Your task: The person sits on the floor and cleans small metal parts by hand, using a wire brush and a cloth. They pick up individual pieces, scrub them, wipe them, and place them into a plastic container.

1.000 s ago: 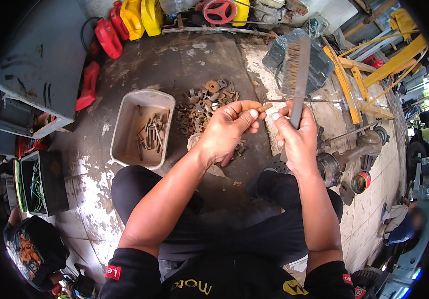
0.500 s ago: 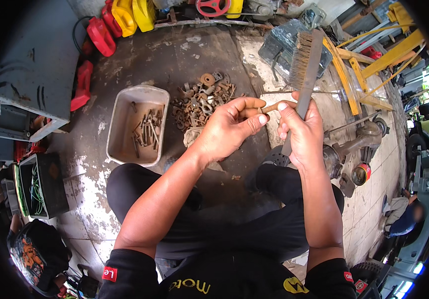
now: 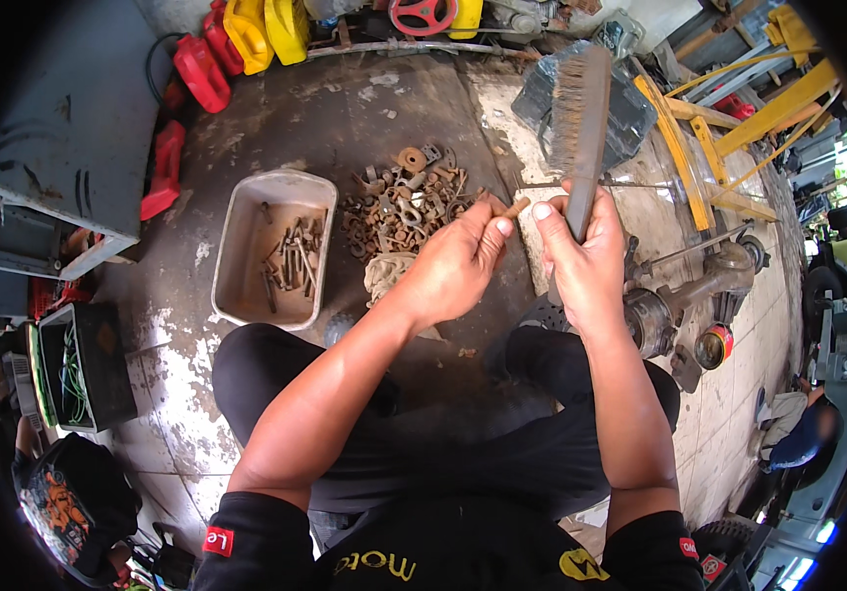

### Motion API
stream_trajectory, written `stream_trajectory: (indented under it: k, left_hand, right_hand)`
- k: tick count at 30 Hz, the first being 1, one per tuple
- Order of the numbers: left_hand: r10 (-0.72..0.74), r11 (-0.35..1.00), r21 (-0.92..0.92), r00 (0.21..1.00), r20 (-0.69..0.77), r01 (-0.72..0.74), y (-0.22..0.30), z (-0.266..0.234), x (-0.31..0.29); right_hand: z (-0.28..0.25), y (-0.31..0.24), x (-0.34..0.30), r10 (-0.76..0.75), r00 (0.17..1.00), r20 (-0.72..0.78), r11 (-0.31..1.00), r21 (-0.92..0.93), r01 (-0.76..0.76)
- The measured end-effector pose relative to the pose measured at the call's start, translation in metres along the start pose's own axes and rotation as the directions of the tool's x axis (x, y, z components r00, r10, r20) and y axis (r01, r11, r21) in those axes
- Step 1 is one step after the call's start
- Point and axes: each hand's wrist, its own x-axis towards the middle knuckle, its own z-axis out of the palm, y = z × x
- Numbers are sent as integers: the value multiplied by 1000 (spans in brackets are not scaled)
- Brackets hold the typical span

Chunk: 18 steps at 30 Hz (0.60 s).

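1. Left hand [image 3: 455, 264] — thumb and fingers pinched together on a small rusty rod [image 3: 517, 207], whose free end points toward the right thumb.
2. Right hand [image 3: 586, 254] — closed around the handle of a brush [image 3: 589, 118], held roughly upright, bristles facing left.
3. Crumpled cloth [image 3: 380, 278], on the floor just beside the left wrist.
4. Heap of rusty hardware [image 3: 399, 205], on the dark floor beyond the cloth.
5. Pale rectangular bin [image 3: 228, 266], left of the heap, containing loose bolts [image 3: 295, 256].
6. Dark case [image 3: 630, 123], behind the brush.
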Motion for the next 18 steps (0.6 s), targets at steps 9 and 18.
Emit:
stream_trajectory:
  k: [9,18]
  left_hand:
    - [-41,999,-1,989,-145,42,8,-14,3]
    - [-124,862,-506,966,-229,-10,-4,-20,11]
  right_hand:
    - [14,19,-9,-347,930,124,859,-356,368]
    - [18,54,-3,-357,925,131,764,-528,370]
